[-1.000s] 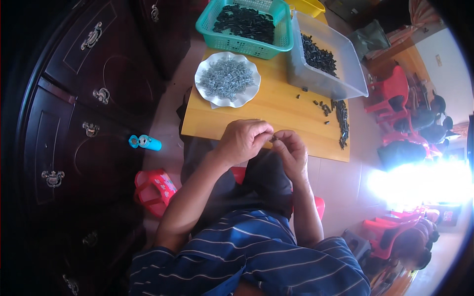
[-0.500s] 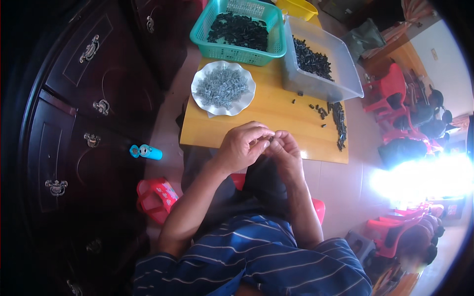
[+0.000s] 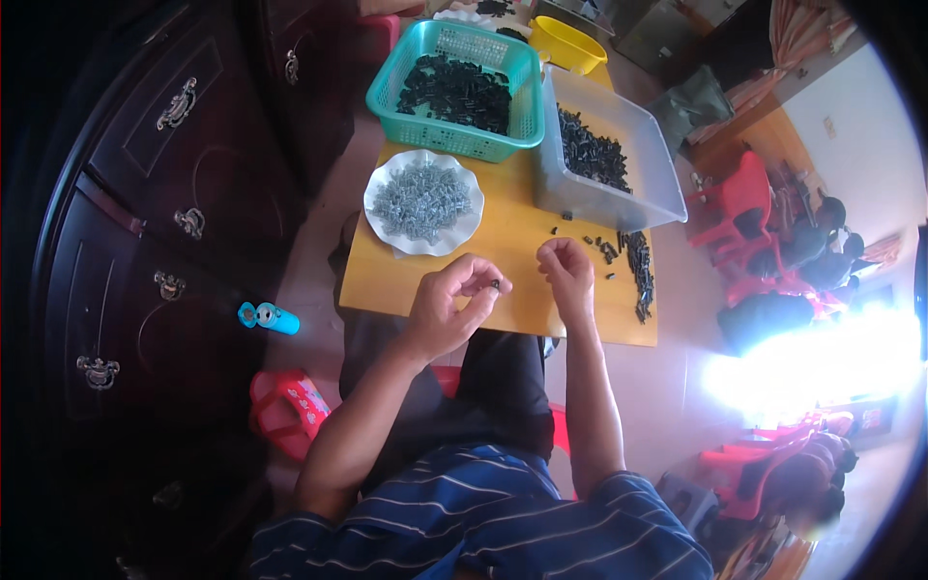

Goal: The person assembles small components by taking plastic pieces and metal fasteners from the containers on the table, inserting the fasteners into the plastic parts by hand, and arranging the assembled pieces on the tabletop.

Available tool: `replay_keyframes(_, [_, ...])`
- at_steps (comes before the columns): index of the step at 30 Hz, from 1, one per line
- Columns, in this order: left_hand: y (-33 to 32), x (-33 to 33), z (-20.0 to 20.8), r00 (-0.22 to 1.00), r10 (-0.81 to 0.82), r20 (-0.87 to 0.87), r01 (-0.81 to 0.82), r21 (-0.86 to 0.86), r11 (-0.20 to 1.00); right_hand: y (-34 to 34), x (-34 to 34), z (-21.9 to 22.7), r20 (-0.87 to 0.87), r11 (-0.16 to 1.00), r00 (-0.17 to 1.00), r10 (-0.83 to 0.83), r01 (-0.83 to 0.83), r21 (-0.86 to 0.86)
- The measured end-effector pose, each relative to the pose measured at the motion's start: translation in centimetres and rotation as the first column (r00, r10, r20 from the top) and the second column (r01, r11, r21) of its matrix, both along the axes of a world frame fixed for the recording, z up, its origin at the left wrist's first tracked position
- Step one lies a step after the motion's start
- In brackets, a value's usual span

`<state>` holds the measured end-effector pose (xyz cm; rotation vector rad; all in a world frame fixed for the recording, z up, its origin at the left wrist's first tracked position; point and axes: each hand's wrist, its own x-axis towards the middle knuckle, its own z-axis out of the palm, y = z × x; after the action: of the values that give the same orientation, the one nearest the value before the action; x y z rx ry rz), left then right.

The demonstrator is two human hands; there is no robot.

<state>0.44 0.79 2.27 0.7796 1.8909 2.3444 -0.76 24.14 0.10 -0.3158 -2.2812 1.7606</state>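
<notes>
My left hand (image 3: 452, 309) hovers over the near edge of the yellow wooden table (image 3: 512, 290), its thumb and fingers pinched on a small dark part (image 3: 495, 284). A little to the right, my right hand (image 3: 568, 274) is curled over the table with fingertips together; whether it holds anything I cannot tell. A white scalloped plate (image 3: 379, 220) of small silvery metal pieces lies just beyond my left hand. Loose black parts (image 3: 633, 266) are scattered and lined up to the right of my right hand.
A teal basket (image 3: 524, 97) of black parts and a clear plastic bin (image 3: 655, 184) with more of them stand at the table's far side, a yellow bowl (image 3: 568, 43) behind. A dark wooden drawer cabinet (image 3: 145, 193) stands left. Red plastic stools (image 3: 735, 208) are right.
My two hands were together in front of me at the table's edge; they have come apart, the right moving toward the loose black parts, the left keeping a small part.
</notes>
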Motion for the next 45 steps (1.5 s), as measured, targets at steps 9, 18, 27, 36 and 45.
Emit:
replay_keyframes(9, [-0.9,0.2,0.2,0.996,-0.085,0.037,0.086,-0.014,0.996,3.4,-3.9,-0.6,-0.202,0.618,0.972,-0.122,0.234,0.751])
replay_keyframes(18, [-0.7,-0.3,-0.2,0.995,-0.066,0.075,0.062,0.046,0.997,3.7,-5.0,-2.0,-0.120,0.565,0.983,-0.138,0.177,0.806])
replay_keyframes(27, [-0.5,-0.2,-0.9,0.994,-0.070,0.080,0.068,0.029,0.997,3.2,-4.2,-2.5,-0.138,0.514,0.981,-0.133,0.187,0.837])
replay_keyframes(36, [-0.4,-0.2,-0.8,0.987,-0.019,0.158,0.022,-0.016,1.000,2.2,-1.1,-2.0,-0.082,0.876,0.996,-0.043,0.077,0.475])
replay_keyframes(45, [-0.1,-0.2,-1.0,0.974,-0.054,0.219,0.055,0.000,0.998,-3.1,2.3,1.1,-0.043,0.994,0.994,0.105,-0.106,-0.015])
